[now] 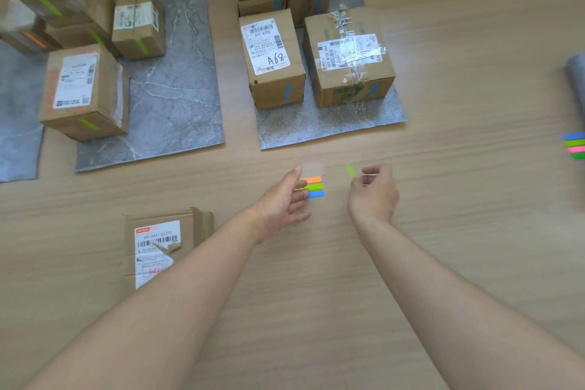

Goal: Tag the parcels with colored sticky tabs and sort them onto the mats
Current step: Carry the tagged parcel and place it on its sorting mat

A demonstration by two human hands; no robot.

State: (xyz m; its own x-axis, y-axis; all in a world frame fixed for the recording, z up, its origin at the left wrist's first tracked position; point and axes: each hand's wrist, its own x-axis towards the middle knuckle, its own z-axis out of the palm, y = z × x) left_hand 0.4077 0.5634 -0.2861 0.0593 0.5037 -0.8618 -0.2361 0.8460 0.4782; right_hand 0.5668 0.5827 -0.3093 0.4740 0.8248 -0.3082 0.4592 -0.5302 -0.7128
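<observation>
Pinching a single green tab [350,170] between thumb and fingertips, the person's right hand [373,193] hangs above the wooden floor [459,247]. The left hand [283,204] holds a pad of sticky tabs [313,187] in orange, green and blue strips, thumb on top and fingers beneath. The two hands are near each other but apart.

Three grey marbled mats lie on the floor beyond them. The middle mat [183,98] carries cardboard parcels along its left side. The nearest parcel [85,92] shows a green tab on its front face, as do the blurred ones stacked behind it.

The right mat [316,130] holds parcels tagged blue: a tall box marked "A68" [272,60] and, just beside it, a wider taped box [348,57]. More blue-tagged boxes are stacked behind them.

The left mat [19,136] is cut by the frame edge, and at its far end sits a low box [22,38] bearing an orange tab.

A flat parcel [158,250] with a torn shipping label lies on bare floor just beside the left forearm, off every mat. A second pad of tabs [574,146] lies at the far right edge.
</observation>
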